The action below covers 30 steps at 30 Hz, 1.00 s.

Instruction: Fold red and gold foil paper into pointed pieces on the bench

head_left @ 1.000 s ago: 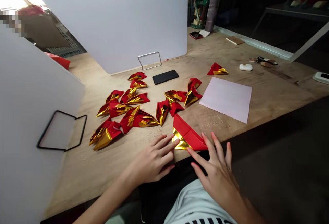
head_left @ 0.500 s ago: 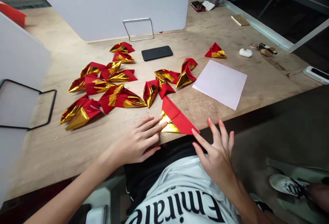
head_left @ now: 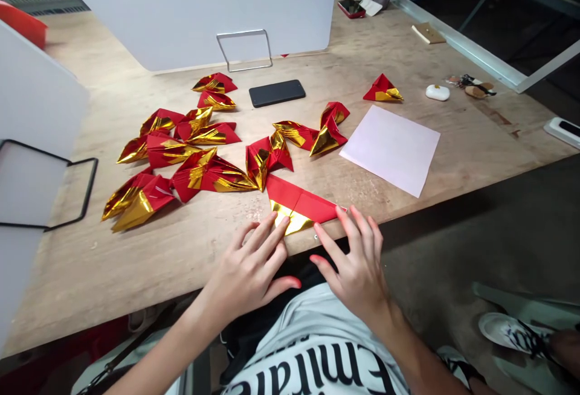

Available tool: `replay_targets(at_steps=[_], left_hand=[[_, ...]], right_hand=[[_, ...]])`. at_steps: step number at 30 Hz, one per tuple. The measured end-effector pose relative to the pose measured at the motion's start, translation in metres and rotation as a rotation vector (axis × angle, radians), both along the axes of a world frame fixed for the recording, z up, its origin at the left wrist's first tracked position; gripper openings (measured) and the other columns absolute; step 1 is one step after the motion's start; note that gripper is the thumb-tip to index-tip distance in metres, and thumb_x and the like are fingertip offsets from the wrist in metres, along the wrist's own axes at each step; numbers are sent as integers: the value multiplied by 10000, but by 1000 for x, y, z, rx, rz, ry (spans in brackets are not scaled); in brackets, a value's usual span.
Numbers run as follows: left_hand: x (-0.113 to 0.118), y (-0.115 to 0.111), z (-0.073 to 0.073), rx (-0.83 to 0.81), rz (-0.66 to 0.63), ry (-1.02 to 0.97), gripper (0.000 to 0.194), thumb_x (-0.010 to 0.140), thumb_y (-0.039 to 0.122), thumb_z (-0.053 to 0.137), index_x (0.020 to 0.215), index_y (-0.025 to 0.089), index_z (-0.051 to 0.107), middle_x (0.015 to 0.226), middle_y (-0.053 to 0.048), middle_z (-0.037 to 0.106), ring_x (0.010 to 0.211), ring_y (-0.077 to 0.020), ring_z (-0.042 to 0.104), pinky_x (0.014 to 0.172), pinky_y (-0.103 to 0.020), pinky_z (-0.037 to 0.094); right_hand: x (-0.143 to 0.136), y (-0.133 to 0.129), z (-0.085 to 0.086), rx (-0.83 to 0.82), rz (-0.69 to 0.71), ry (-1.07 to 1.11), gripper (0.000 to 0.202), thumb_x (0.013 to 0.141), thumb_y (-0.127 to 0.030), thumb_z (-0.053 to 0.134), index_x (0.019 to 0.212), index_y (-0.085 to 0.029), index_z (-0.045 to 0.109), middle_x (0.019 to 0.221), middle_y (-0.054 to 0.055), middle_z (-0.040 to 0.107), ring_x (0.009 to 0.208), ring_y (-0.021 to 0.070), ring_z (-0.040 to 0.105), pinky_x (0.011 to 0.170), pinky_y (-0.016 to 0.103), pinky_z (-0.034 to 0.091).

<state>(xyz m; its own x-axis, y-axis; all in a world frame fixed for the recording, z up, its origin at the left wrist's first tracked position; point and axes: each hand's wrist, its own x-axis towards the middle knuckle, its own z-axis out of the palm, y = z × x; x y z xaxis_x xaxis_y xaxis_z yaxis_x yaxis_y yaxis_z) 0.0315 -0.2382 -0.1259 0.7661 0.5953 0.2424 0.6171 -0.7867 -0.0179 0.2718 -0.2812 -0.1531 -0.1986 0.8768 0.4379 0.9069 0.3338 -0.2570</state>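
A folded red and gold paper (head_left: pixel 304 203) lies flat near the table's front edge, red band uppermost and a gold part toward me. Fingertips of my left hand (head_left: pixel 254 265) rest on its gold left side, the thumb stretched out. My right hand (head_left: pixel 356 259) touches its right end with spread fingertips. Neither hand grips anything. Just beyond the paper's left corner stand folded red and gold paper pieces (head_left: pixel 258 162), close to it or touching. More folded pieces (head_left: pixel 181 147) are clustered to the left.
A white square sheet (head_left: pixel 392 148) lies right of the folded paper. Behind are a black phone (head_left: pixel 277 93), a wire stand (head_left: pixel 244 51) and a white board (head_left: pixel 203 8). A single folded piece (head_left: pixel 383 89), a white earphone case (head_left: pixel 437 92) and keys (head_left: pixel 473 86) lie at the right.
The folded paper has turned and shifted left, and the nearby finished pieces were nudged left. My right hand has moved left along the paper; my left hand has come slightly nearer me.
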Motion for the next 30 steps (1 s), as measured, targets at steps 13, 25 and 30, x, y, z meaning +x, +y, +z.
replay_targets(at_steps=[13, 25, 30], left_hand=[[12, -2, -15, 85, 11, -205, 158, 927, 210, 713, 811, 134, 637, 1372, -196, 676, 1306, -391, 628, 1062, -497, 566], [12, -13, -17, 103, 8, -329, 68, 897, 68, 720, 916, 111, 671, 1239, -138, 756, 1169, -303, 709, 939, -438, 550], [21, -23, -20, 95, 41, -315, 261, 900, 41, 684, 1161, 41, 672, 1125, -163, 775, 1059, -302, 714, 847, -433, 508]], right_hand=[[39, 19, -6, 223, -2, 14, 335, 905, -260, 755, 1229, -182, 722, 1432, 200, 607, 1359, 409, 544, 1060, 588, 494], [11, 21, 2, 116, 404, 16, 282, 960, -52, 567, 1197, -133, 697, 1184, 75, 778, 1133, 257, 698, 1153, 578, 365], [14, 29, 17, 80, 479, -32, 268, 926, -41, 594, 1169, -88, 697, 1140, 104, 783, 1090, 292, 699, 1051, 542, 444]])
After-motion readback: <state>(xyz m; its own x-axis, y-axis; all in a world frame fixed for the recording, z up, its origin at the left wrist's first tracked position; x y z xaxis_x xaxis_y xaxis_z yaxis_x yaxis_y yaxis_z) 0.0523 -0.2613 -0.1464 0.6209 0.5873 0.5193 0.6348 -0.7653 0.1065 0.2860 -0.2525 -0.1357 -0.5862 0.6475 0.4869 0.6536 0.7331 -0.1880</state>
